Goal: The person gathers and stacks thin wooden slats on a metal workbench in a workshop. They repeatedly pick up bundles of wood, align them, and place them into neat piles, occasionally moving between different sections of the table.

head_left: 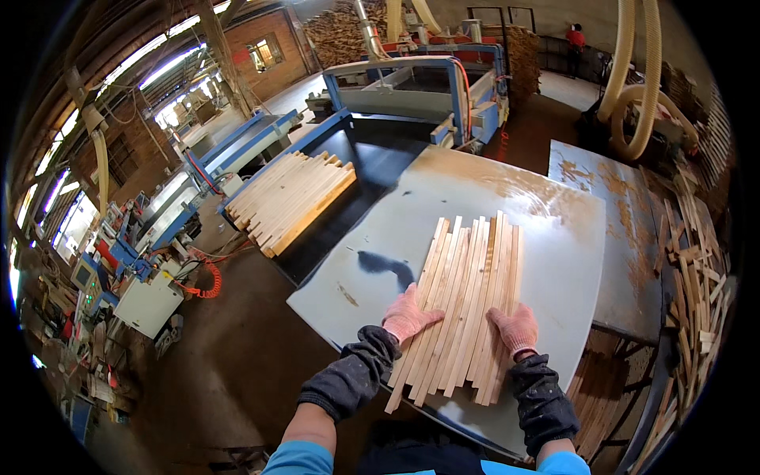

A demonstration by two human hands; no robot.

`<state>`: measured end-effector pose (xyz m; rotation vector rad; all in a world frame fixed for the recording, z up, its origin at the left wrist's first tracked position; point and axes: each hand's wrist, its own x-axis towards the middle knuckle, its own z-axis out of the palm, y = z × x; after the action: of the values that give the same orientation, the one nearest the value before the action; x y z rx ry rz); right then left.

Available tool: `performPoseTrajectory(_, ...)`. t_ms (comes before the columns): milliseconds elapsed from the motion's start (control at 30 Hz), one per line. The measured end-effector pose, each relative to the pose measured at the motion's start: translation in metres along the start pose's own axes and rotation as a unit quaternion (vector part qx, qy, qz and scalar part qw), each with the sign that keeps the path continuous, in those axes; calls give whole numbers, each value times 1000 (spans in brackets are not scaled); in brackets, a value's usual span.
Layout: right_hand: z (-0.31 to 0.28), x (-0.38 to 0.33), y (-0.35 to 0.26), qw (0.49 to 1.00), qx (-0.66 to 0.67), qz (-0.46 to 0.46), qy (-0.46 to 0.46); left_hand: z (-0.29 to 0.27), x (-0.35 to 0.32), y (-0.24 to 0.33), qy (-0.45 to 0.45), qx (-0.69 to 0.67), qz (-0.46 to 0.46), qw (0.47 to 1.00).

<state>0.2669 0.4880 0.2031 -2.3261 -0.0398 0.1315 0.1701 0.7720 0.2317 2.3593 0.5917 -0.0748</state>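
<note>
Several thin pale wooden slats [467, 293] lie side by side in a loose bundle on a grey table top [554, 261], their near ends hanging over its front edge. My left hand [408, 317], in a pink glove with a dark sleeve, lies flat on the bundle's left side. In a matching glove, my right hand [514, 328] presses down on the right side. Neither hand is closed around a slat.
A second stack of slats [289, 198] rests on the black belt [372, 170] of a blue machine [419, 87] beyond the table. Loose offcuts [697, 277] pile up at the right, beside a rusty plate [625, 214]. Pale hoses [633, 71] hang at the back right. A person in red [575, 38] stands far off.
</note>
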Motion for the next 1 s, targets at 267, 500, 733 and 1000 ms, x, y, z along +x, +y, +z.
performPoseTrajectory(267, 77, 7, -125, 994, 49, 21, -97, -92, 58, -77, 52, 60, 127, 989)
performPoseTrajectory(500, 201, 30, -227, 997, 9, 75, -30, -208, 121, -149, -21, 162, 65, 984)
performPoseTrajectory(733, 293, 49, -319, 995, 72, 62, -35, -273, 204, -251, 6, 192, 156, 969)
performPoseTrajectory(1000, 365, 85, -390, 996, 6, 86, -15, -328, 265, -299, 20, 239, 151, 959)
